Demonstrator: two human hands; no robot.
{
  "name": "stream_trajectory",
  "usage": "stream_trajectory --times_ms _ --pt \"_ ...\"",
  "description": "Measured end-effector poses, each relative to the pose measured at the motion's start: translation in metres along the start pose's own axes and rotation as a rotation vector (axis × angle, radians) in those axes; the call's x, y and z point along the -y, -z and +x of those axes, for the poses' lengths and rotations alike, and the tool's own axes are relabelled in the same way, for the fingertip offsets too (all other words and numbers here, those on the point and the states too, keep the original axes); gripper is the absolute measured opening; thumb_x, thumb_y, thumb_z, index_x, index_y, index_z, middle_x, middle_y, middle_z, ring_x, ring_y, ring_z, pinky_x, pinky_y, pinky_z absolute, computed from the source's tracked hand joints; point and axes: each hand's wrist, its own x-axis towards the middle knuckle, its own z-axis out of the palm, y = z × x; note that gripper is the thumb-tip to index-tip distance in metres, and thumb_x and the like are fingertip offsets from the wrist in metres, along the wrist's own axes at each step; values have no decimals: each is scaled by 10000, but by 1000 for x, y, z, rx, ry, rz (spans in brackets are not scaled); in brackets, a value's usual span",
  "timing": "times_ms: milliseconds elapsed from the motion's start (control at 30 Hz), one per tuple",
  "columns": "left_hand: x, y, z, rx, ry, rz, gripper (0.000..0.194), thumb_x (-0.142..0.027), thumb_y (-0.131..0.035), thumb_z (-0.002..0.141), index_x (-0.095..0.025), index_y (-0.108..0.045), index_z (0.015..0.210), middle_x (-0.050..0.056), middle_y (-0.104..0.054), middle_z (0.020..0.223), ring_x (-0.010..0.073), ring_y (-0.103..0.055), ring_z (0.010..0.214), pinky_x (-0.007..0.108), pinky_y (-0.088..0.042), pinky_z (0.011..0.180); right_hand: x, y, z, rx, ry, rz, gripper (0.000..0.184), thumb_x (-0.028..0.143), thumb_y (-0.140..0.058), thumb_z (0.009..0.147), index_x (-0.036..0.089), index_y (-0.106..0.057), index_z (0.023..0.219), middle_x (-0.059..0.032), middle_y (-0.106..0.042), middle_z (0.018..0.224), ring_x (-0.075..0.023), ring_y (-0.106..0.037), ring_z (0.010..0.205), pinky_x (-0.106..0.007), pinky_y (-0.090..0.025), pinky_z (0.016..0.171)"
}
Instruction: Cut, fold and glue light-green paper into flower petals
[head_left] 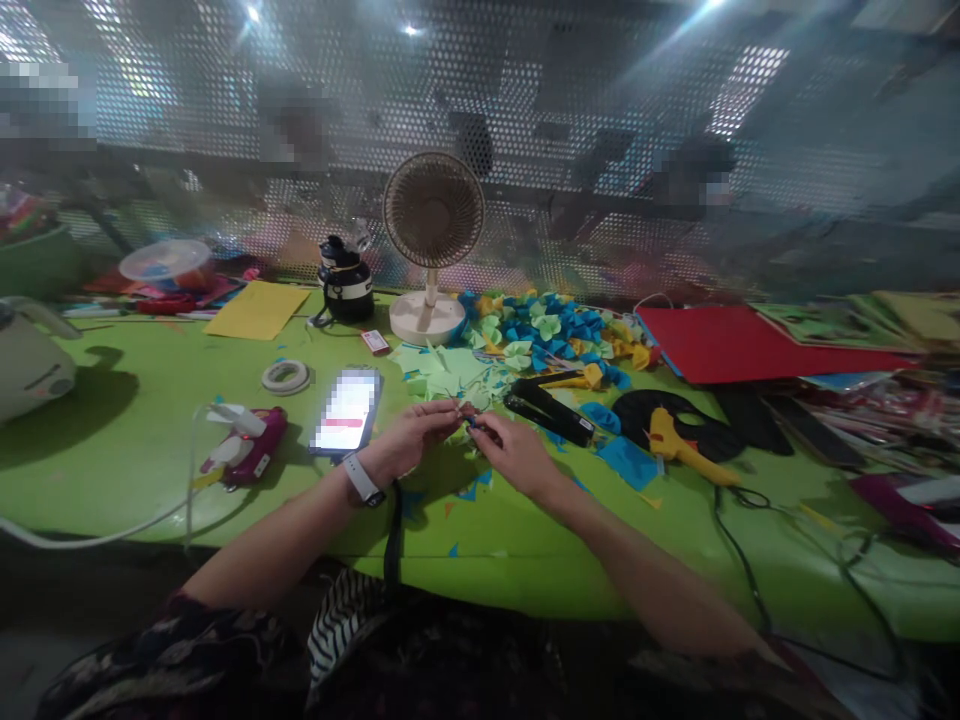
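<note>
My left hand, with a white-strapped watch on its wrist, is closed in a pinch over the middle of the green table. My right hand meets it there, fingertips pinched too. Between the fingertips shows a small dark blue piece, mostly hidden, its kind too small to make out. Just beyond the hands lie light green paper cutouts. A black stapler rests close to the right hand, and a lit phone lies left of the left hand.
A heap of blue, green and yellow paper flowers spreads beside a small fan. To the right are a yellow glue gun with its cord and red sheets. On the left sit a tape roll and a power strip.
</note>
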Motion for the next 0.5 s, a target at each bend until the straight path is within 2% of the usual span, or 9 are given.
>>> stream_trajectory --times_ms 233,500 --pt "3 5 2 -29 24 20 283 -140 -824 617 -139 -752 891 56 -752 936 112 -676 829 220 -487 879 -2 13 2 -47 78 32 233 356 -459 920 210 -633 871 -26 -669 751 -156 -552 613 -264 -396 608" --pt "4 3 2 -37 23 50 290 -156 -830 609 -139 -752 888 63 -750 946 135 -677 851 243 -491 879 -1 6 -1 -56 87 -16 176 308 -491 904 205 -633 884 -38 -681 798 -156 -563 631 -257 -386 597"
